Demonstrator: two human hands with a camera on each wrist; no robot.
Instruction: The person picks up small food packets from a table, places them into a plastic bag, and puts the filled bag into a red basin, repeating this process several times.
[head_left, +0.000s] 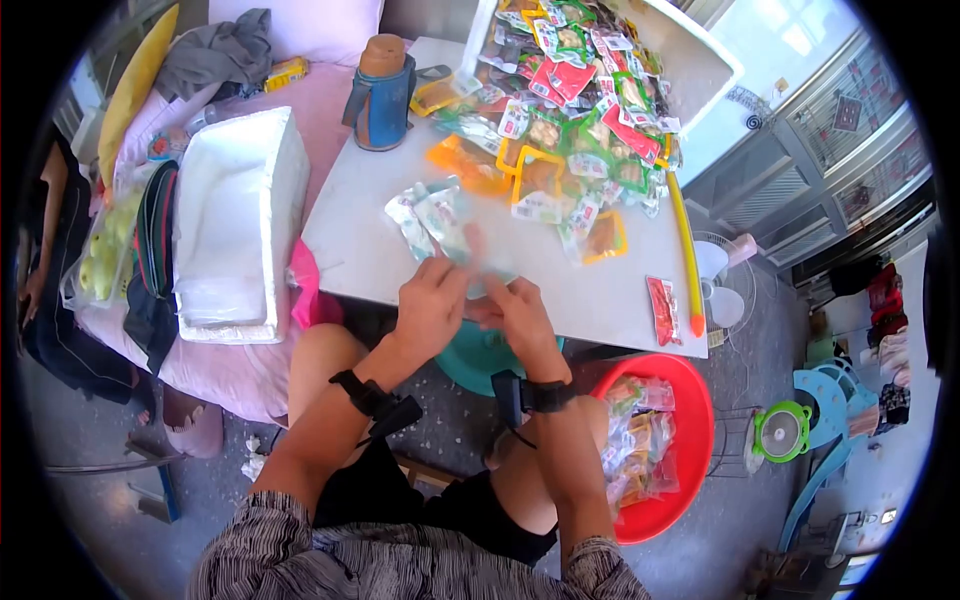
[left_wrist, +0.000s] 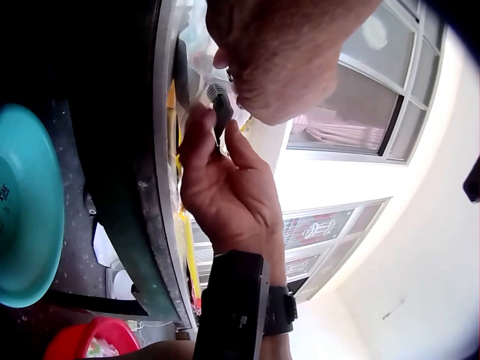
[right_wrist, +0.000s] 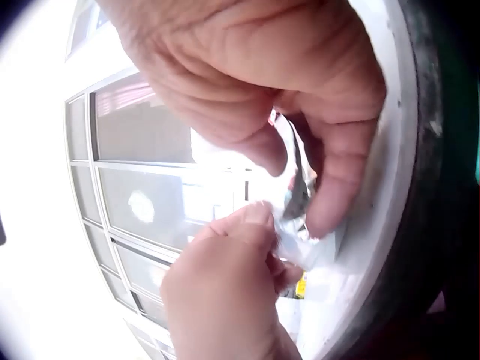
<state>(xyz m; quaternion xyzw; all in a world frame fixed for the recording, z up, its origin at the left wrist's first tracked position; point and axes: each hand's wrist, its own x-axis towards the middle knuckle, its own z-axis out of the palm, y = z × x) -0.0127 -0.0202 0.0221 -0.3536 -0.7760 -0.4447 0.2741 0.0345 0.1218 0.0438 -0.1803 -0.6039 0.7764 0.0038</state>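
Above the table's front edge, my left hand point(head_left: 430, 308) and right hand point(head_left: 522, 318) meet at a small plastic packet point(right_wrist: 299, 191). Its edge is pinched by the thumb and fingers of my right hand point(right_wrist: 277, 67). My left hand point(right_wrist: 221, 292) pinches the same packet lower down in the right wrist view. The left wrist view shows the packet point(left_wrist: 220, 109) between the two hands, with a dark inner side visible; my left hand point(left_wrist: 289, 56) hides part of it. Whitish-green packets point(head_left: 440, 217) lie on the table point(head_left: 375, 225) just beyond my hands.
Many colourful packets point(head_left: 590, 130) spill from a white foam box point(head_left: 700, 65) at the table's back. A red packet point(head_left: 663, 310) and yellow tube point(head_left: 687, 250) lie right. A blue jug point(head_left: 380, 100) stands back left. Below are a teal basin point(head_left: 470, 362) and red basin point(head_left: 695, 450).
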